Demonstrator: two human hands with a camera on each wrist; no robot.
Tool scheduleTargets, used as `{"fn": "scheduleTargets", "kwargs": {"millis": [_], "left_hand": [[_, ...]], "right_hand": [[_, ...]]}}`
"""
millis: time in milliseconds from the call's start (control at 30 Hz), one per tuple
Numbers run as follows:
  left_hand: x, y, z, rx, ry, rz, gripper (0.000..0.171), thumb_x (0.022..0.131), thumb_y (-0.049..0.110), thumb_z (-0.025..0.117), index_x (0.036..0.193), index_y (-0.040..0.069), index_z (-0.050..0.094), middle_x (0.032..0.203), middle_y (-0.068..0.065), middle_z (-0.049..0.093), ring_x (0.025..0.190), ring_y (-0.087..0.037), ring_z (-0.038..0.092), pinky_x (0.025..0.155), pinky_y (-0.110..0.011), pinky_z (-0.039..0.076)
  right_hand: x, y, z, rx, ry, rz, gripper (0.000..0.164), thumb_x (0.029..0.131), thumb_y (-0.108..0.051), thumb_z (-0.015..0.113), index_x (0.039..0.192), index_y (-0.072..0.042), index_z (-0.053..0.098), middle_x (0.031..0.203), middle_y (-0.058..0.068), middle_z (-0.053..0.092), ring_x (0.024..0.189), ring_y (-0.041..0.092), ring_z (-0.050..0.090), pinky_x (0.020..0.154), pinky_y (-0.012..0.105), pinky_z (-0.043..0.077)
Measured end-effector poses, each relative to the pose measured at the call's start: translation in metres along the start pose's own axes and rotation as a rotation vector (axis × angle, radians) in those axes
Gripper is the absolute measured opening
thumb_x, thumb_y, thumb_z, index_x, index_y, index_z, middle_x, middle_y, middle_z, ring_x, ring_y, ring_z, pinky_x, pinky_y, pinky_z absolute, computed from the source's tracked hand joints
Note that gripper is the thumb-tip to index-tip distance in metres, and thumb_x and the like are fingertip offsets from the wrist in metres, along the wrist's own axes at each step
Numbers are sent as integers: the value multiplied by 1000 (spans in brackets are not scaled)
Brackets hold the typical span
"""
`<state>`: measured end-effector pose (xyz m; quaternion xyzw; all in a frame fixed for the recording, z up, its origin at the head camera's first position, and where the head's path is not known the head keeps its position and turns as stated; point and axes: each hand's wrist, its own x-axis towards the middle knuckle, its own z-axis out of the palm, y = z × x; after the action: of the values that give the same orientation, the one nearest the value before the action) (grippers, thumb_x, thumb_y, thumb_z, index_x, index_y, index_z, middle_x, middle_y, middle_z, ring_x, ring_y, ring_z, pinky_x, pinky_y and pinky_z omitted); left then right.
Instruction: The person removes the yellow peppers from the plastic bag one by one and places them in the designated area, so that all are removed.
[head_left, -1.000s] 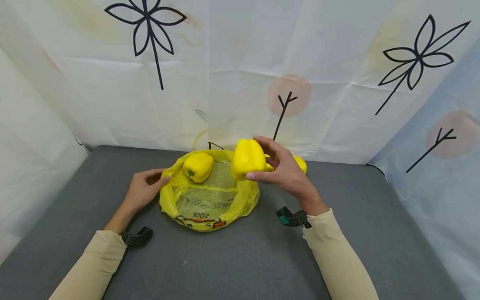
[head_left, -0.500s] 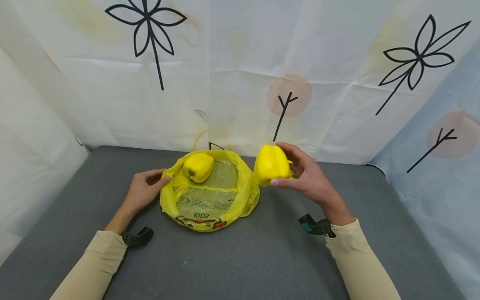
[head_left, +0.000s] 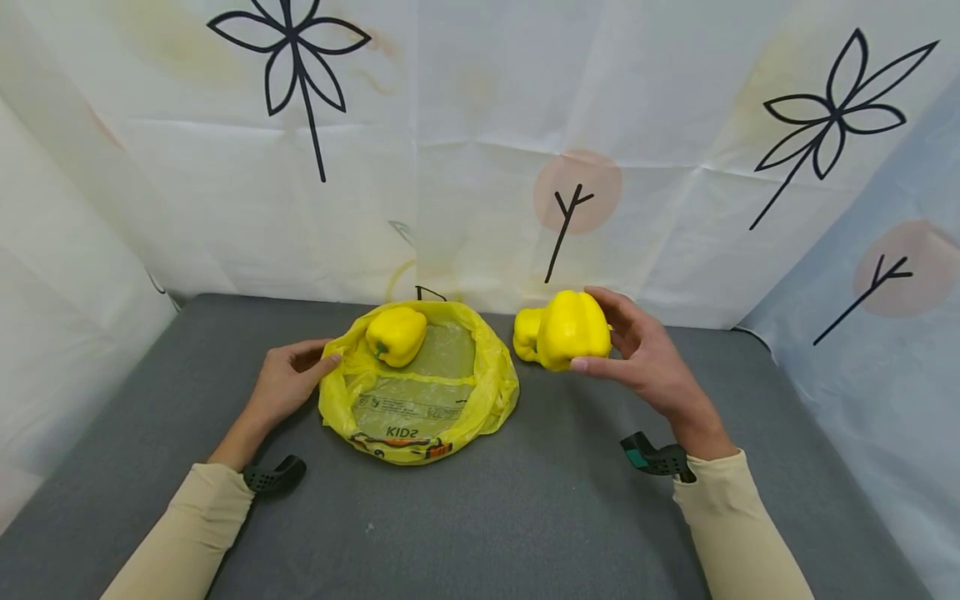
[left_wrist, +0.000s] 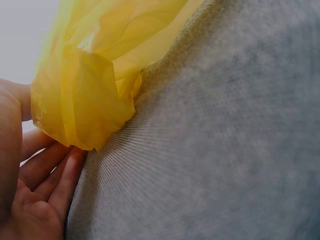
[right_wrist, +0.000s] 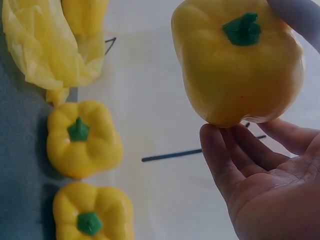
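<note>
My right hand (head_left: 656,362) grips a yellow bell pepper (head_left: 573,332) between thumb and fingers, held up to the right of the bag. Its green stem (right_wrist: 243,31) shows in the right wrist view. My left hand (head_left: 285,383) pinches the left rim of an open yellow plastic bag (head_left: 495,392); in the left wrist view the crinkled film (left_wrist: 85,105) lies between thumb and fingers. Inside the bag rests one yellow bell pepper (head_left: 396,335). Two more peppers, a nearer one (right_wrist: 85,140) and another (right_wrist: 95,215), stand beside the bag, partly hidden from the head camera.
Everything stands on a dark grey table (head_left: 450,533). A white cloth with printed leaves (head_left: 480,208) hangs right behind the table's back edge. More cloth closes off the left and right sides.
My right hand has carried the gripped pepper rightward, from over the bag's right rim to in front of the peppers on the table. My left hand and the bag stay in place.
</note>
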<state>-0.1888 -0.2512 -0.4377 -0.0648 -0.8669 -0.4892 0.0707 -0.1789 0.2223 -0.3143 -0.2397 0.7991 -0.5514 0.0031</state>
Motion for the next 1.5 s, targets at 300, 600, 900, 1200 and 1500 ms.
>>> {"fn": "scheduleTargets", "kwargs": {"millis": [300, 600, 900, 1200, 1500], "left_hand": [[0, -1, 1, 15, 5, 9, 47, 103, 31, 64, 137, -1, 62, 129, -21, 65, 104, -12, 63, 80, -12, 49], [0, 0, 0, 3, 7, 8, 47, 102, 28, 65, 138, -2, 61, 130, -23, 65, 96, 10, 56, 78, -10, 48], [1, 2, 0, 3, 13, 16, 45, 102, 27, 65, 137, -2, 62, 129, -23, 65, 96, 11, 55, 79, -9, 47], [0, 2, -1, 13, 7, 11, 46, 102, 27, 65, 138, -2, 61, 130, -23, 65, 97, 10, 55, 79, -10, 47], [0, 3, 0, 9, 14, 15, 45, 102, 27, 65, 138, -2, 62, 129, -23, 65, 96, 10, 56, 79, -9, 47]], "right_hand": [[-6, 6, -20, 44, 66, 20, 77, 91, 4, 73, 157, -6, 35, 151, 14, 41, 128, 21, 49, 100, 18, 46], [-12, 23, -46, 120, 150, 61, 75, 95, 2, 69, 159, -7, 32, 152, 13, 40, 124, 16, 53, 92, 18, 50], [-17, 42, -64, 155, 227, 121, 76, 98, -3, 67, 161, -5, 25, 154, 10, 37, 124, 10, 51, 93, 15, 47], [-18, 62, -75, 134, 300, 209, 81, 99, -10, 69, 162, -2, 19, 151, 11, 36, 122, 13, 48, 95, 14, 42], [-19, 88, -78, 104, 337, 299, 84, 99, -19, 70, 162, -1, 18, 141, 1, 43, 124, 16, 42, 99, 20, 37]]}}
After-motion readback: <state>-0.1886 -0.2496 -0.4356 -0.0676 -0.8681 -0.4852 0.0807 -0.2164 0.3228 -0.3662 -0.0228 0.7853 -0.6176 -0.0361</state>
